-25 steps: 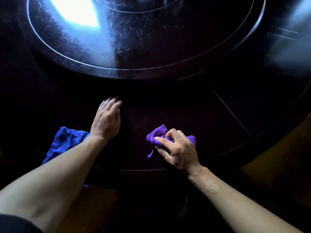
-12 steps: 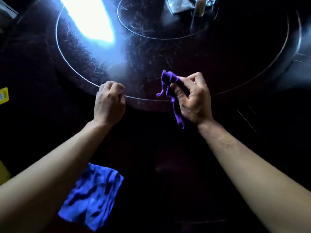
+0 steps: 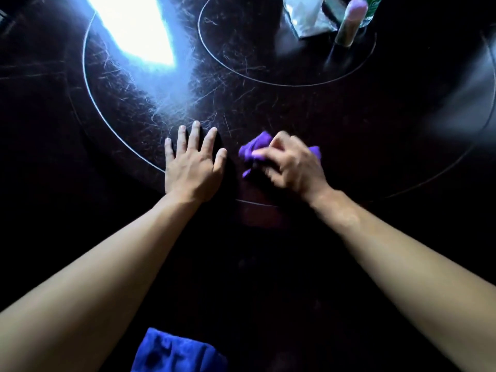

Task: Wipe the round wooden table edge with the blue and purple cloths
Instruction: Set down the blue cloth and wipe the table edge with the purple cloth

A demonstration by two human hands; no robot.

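Fingers (image 3: 197, 135) of left hand (image 3: 192, 169) straight and spread, palm down, pressed flat on dark glossy table (image 3: 335, 124); nothing held. Fingertips just past thin pale ring line (image 3: 91, 103) inlaid in the tabletop, heel of hand on the near side of it. Left forearm bare, running to lower left corner.

Fingers of right hand (image 3: 290, 165) curled, motion-blurred, bunched round purple cloth (image 3: 255, 149); cloth crumpled, protruding at left of the knuckles and at far right of the hand, pressed against tabletop. Right hand just beside left hand, a narrow dark gap between them. Right forearm bare, running to lower right corner.

Blue cloth (image 3: 177, 355) lying loose at bottom edge of view, between the two forearms, well apart from both hands; touched by neither.

Tabletop heavily scratched around a bright glare patch (image 3: 137, 30) at upper left. Smaller inner ring line (image 3: 268, 81) at top centre. Within it, near top right: pale foil-like packet (image 3: 308, 17), upright pinkish cylindrical container (image 3: 349, 22), and part of a green-labelled bottle (image 3: 371, 6) at frame edge; details too blurred to tell further.
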